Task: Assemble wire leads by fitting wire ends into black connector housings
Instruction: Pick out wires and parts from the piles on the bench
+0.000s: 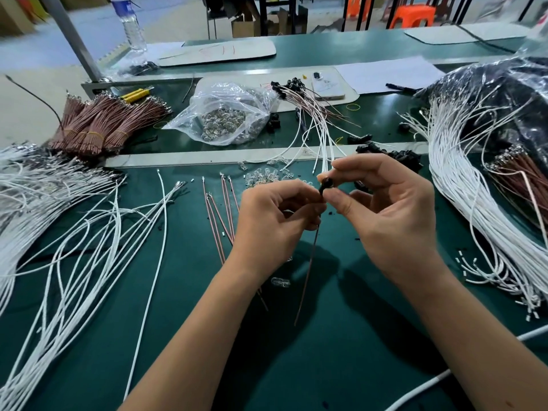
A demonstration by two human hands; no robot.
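Note:
My right hand (388,209) pinches a small black connector housing (325,185) between thumb and forefinger above the green mat. My left hand (272,218) meets it from the left, its fingertips closed on a thin brown wire (307,280) that hangs down from the housing toward me. The wire's upper end is hidden between my fingers. Several loose brown wires (221,209) lie just left of my left hand. Loose black housings (394,157) sit behind my right hand. Finished leads (308,114) with black housings lie farther back.
White wires (89,232) spread over the left of the mat, and a big white wire bundle (462,179) curves along the right. Tied brown wire bundles (100,123) and a clear bag of small parts (228,117) lie behind. Small glass bulbs (264,176) lie mid-table.

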